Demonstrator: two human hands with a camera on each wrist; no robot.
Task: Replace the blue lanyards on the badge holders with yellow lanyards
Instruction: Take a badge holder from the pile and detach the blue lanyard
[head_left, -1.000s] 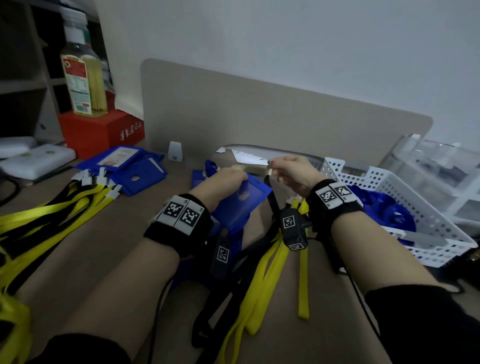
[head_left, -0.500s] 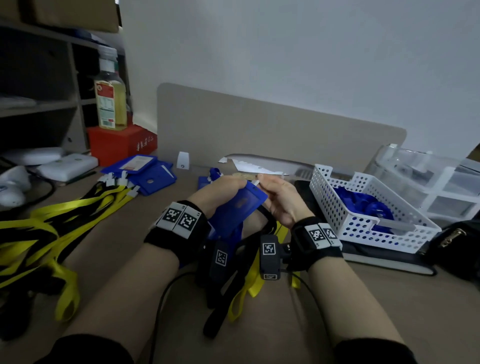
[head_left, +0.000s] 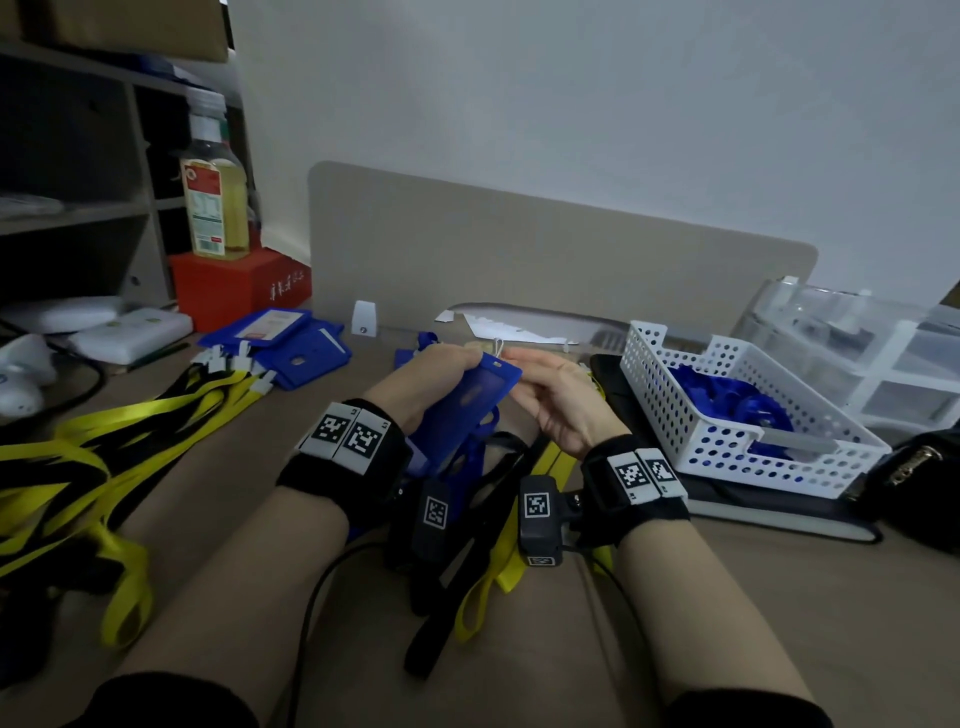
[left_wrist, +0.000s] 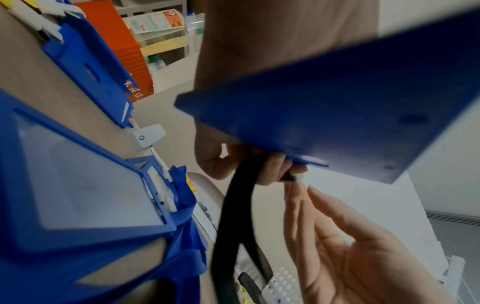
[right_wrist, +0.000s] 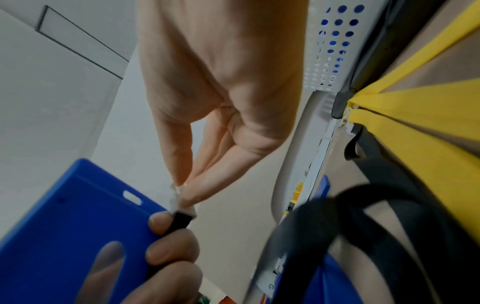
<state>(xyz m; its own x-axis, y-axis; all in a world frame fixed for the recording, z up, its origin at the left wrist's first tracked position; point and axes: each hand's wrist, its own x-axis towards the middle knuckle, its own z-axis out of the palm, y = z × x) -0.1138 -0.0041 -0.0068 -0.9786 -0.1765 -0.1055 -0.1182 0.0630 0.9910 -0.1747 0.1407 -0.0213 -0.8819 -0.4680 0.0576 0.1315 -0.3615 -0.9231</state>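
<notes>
badge holder (head_left: 470, 397): blue, tilted, held aloft | lanyard (head_left: 485, 582): yellow-black, hanging below; clip at holder's slot

place: office desk | cues: desk divider panel (head_left: 545, 260); shelving unit (head_left: 78, 182); clear drawer organiser (head_left: 872, 353); lanyard pile (head_left: 78, 467)

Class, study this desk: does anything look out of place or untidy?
Mostly disorder. Yellow lanyards lie in a tangled heap at the left of the desk, some trailing off the near edge. Several spare blue badge holders lie scattered at different angles. A cooking oil bottle stands on a red box, odd among office supplies.
</notes>
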